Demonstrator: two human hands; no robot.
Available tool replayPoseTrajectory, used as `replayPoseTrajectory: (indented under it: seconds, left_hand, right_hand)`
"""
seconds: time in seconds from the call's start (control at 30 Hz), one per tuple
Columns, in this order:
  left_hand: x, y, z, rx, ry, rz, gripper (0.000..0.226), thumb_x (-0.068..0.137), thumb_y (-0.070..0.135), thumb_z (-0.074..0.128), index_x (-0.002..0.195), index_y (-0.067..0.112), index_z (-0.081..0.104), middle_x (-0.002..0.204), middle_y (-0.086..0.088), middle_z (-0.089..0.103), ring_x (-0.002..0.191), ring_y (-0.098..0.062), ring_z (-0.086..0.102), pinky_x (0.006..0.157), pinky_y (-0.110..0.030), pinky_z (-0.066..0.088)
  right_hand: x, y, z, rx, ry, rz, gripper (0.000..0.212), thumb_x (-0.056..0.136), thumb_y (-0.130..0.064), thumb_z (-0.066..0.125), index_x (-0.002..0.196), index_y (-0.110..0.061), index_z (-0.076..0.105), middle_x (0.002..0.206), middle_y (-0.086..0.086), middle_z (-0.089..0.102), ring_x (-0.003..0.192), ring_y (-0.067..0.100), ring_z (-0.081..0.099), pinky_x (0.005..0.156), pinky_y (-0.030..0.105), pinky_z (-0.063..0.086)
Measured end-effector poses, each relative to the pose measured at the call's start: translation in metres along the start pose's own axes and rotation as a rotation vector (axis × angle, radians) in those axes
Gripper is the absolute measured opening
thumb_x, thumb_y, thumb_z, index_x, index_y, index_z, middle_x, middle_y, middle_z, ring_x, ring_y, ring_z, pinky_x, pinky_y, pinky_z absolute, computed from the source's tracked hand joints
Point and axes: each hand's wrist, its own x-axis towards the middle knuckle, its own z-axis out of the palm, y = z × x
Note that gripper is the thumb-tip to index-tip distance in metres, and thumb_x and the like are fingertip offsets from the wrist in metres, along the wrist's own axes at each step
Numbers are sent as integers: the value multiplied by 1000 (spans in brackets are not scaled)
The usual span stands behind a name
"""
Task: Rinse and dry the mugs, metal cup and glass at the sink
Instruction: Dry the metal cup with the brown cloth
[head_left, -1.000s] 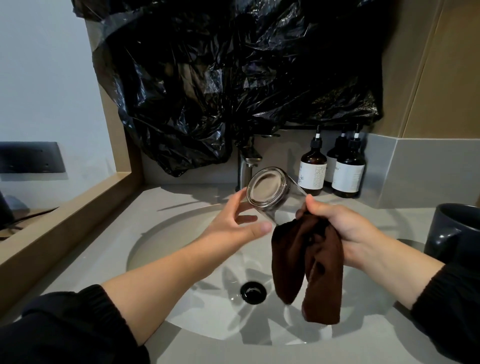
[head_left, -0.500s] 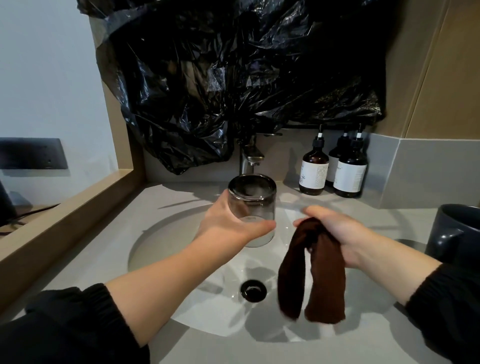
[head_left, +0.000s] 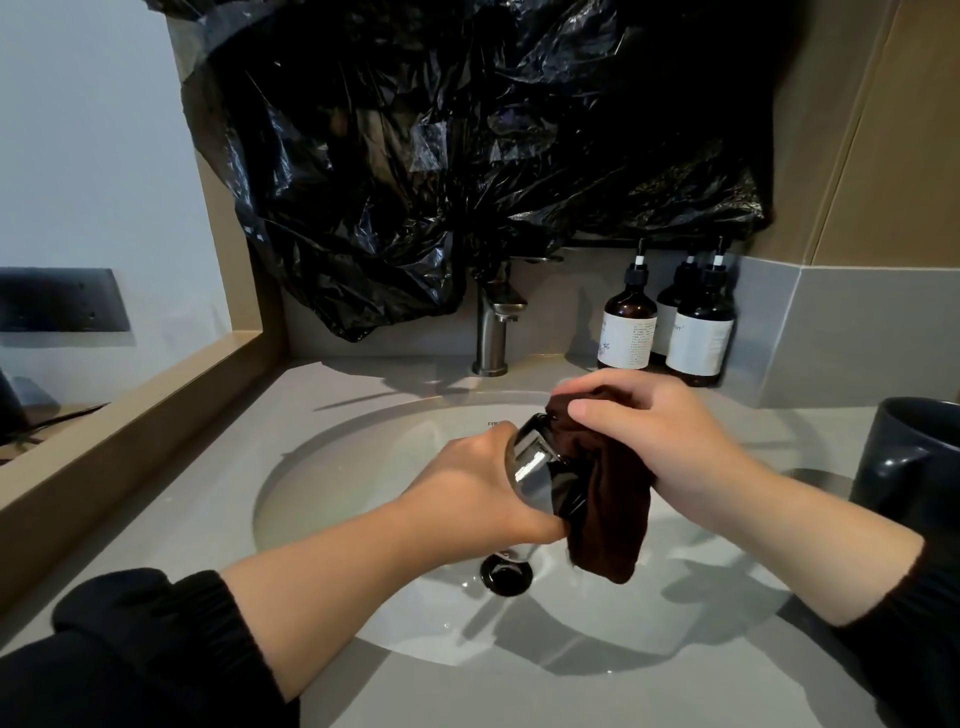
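Over the sink (head_left: 337, 467), the left hand (head_left: 478, 488) has its grip wrapped round the glass (head_left: 537, 467), which stood upright half a second ago and now lies tipped toward the right. The brown cloth (head_left: 608, 519), then hanging apart, now presses against the glass's right end, pinched in the grip of the right hand (head_left: 654, 441). Drying the glass looks begun; the dark mug (head_left: 904, 467) waits on the table (head_left: 779, 675), far right
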Motion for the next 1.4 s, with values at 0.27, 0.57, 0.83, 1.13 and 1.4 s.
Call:
replayPoseTrajectory:
  seconds: [0.27, 0.57, 0.83, 1.13, 1.4]
  left_hand:
    - [1, -2, 0, -46, 30, -58, 42, 61, 42, 80, 91, 31, 52, 87, 12, 61, 78, -4, 58, 61, -20, 44]
    - [0, 0, -1, 199, 2, -25, 43, 64, 43, 75, 83, 28, 40, 80, 6, 52, 69, -11, 51, 53, -27, 40]
    - [2, -3, -4, 124, 7, -154, 42, 63, 44, 75, 86, 27, 45, 83, 6, 55, 67, -7, 53, 51, -22, 38]
    - [4, -4, -2, 228, -55, -209, 45, 61, 46, 72, 91, 24, 47, 88, 5, 54, 76, -9, 53, 54, -24, 40]
    - [1, 0, 3, 418, -18, -42, 53, 64, 44, 73, 104, 23, 48, 88, 6, 53, 84, -15, 52, 62, -28, 46]
  right_hand:
    - [3, 11, -7, 93, -294, 109, 36, 77, -42, 49, 105, -36, 71, 143, -15, 43, 131, -1, 40, 112, 32, 31]
    - [2, 23, -11, -342, -16, -18, 36, 87, -8, 64, 111, -35, 61, 105, -9, 67, 99, 7, 63, 90, 24, 48]
    - [-2, 16, -12, -330, -121, -143, 41, 82, 3, 66, 87, -37, 67, 94, -7, 68, 86, 0, 63, 77, 10, 49]
    - [-9, 22, -11, -832, -222, -655, 35, 74, -9, 60, 105, -21, 69, 116, -12, 59, 105, 8, 54, 86, 21, 46]
    - [-2, 16, 2, -912, -148, -592, 30, 70, -19, 52, 92, -21, 73, 98, -11, 68, 90, 17, 59, 72, 34, 53]
